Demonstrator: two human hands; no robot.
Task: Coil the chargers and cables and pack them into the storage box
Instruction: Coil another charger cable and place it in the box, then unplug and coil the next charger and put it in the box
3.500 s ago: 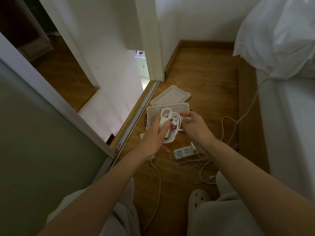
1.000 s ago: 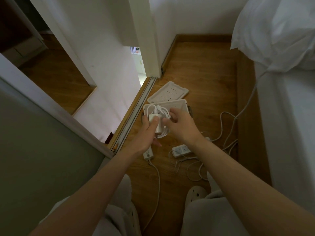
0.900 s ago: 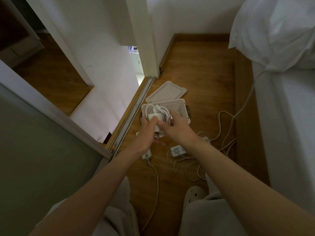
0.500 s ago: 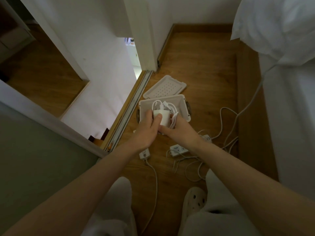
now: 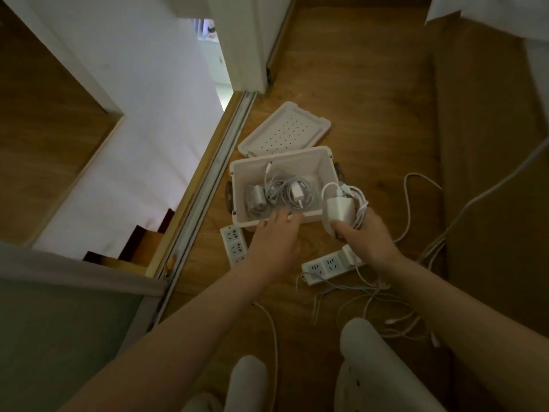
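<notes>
Box (image 5: 323,163): white plastic, matt, smooth walls. Lid (image 5: 285,132): same plastic, face dotted with small holes. Charger (image 5: 340,211): white plastic, smooth, faint sheen. Cables (image 5: 274,188): white, smooth sheath. Power strips (image 5: 326,266): white plastic, smooth. Floor (image 5: 371,108): brown wood-grain boards, low sheen. Door track (image 5: 214,173): pale metal, dull. Bedding (image 5: 487,13): white cloth, creased.

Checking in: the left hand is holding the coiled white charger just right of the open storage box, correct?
Not quite. The head view shows the right hand holding the coiled white charger just right of the open storage box; the left hand holds nothing, by the box's near rim.
</notes>
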